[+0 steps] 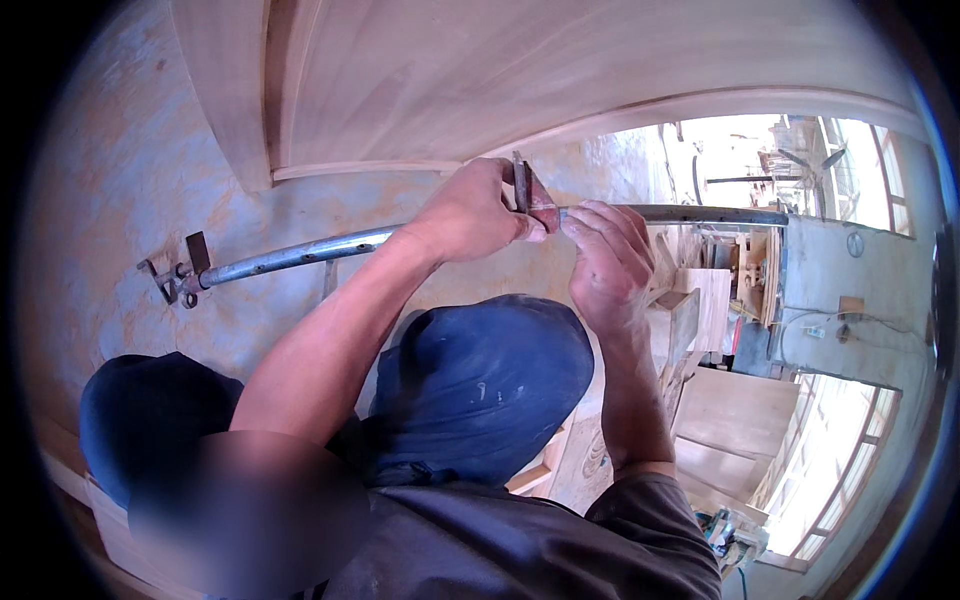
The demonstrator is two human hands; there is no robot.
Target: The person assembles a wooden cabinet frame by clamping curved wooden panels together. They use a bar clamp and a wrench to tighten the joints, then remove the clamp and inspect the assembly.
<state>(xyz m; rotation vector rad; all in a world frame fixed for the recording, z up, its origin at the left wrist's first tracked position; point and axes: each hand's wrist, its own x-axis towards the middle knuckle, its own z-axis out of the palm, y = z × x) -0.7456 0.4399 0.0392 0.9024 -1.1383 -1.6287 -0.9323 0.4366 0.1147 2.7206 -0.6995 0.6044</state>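
Both bare hands are meeting at a rust-red, angular metal bracket [542,207] on a long, round, grey metal pipe [310,252].
The left hand [468,212] is gripping the bracket, thumb low and fingers curling behind; the right hand [612,265] is bending its fingers at the pipe just right of the bracket, though whether they are gripping it I cannot tell. The bracket is sitting between the pipe's two ends, near the lower edge of a broad, pale wooden panel [600,70]. A rusty metal clamp head [197,252] is occupying the pipe's left end.
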